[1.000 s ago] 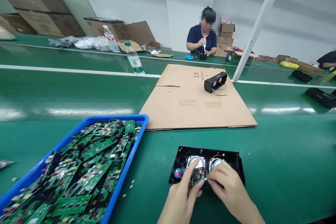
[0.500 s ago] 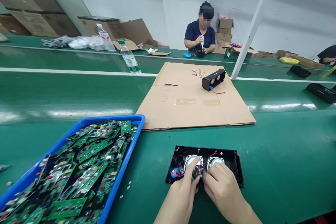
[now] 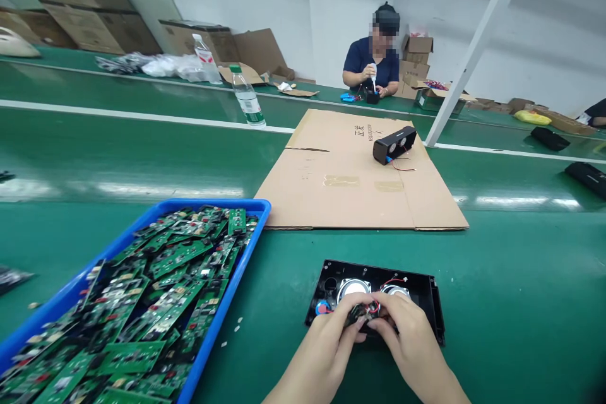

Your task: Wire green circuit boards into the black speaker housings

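A black speaker housing (image 3: 423, 297) lies open side up on the green bench in front of me. Two round speaker drivers (image 3: 354, 287) sit inside it, the right one partly covered by my fingers. Over the housing's near edge, my left hand (image 3: 334, 334) pinches a small circuit board (image 3: 360, 312) between thumb and fingers. From the other side, my right hand (image 3: 404, 331) closes on the same board and its red wires (image 3: 374, 308). Most of the board is hidden by fingers. A blue-and-red round part (image 3: 322, 307) shows at the housing's left end.
To the left, a blue tray (image 3: 231, 290) holds many green circuit boards. Beyond the housing lies a flat cardboard sheet (image 3: 307, 202) bearing another black speaker housing (image 3: 394, 145). A water bottle (image 3: 249, 101) stands behind. Across the bench, a co-worker (image 3: 372, 66) holds a white bottle.
My right hand's fingers have shifted from the right driver onto the circuit board, meeting the left hand's fingers. The whole view has shifted slightly.
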